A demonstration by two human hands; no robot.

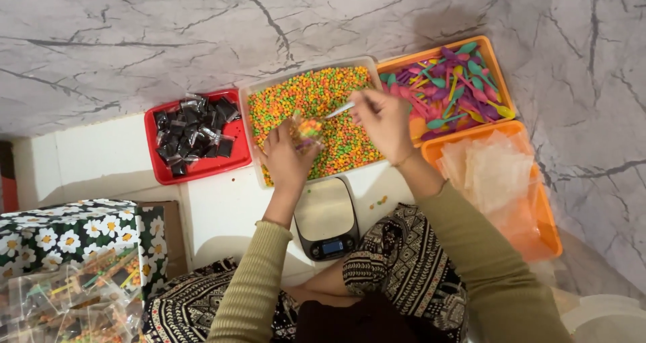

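Note:
My left hand (286, 156) holds a small clear bag (307, 128) partly filled with coloured candy beads, over the white tray (250, 107) of orange, green and yellow beads. A white spoon (340, 109) is pinched in my right hand (383, 120), its tip pointing toward the mouth of the bag. Both hands hover above the bead tray. Just below them a small digital kitchen scale (326, 218) sits on the white floor strip near my knees.
A red tray (156, 175) of small black packets lies left of the beads. An orange tray (500, 67) of coloured plastic spoons and another orange tray (548, 239) of clear bags sit right. A daisy-patterned box (67, 232) and filled packets (67, 302) lie lower left. A few beads (379, 200) are spilled.

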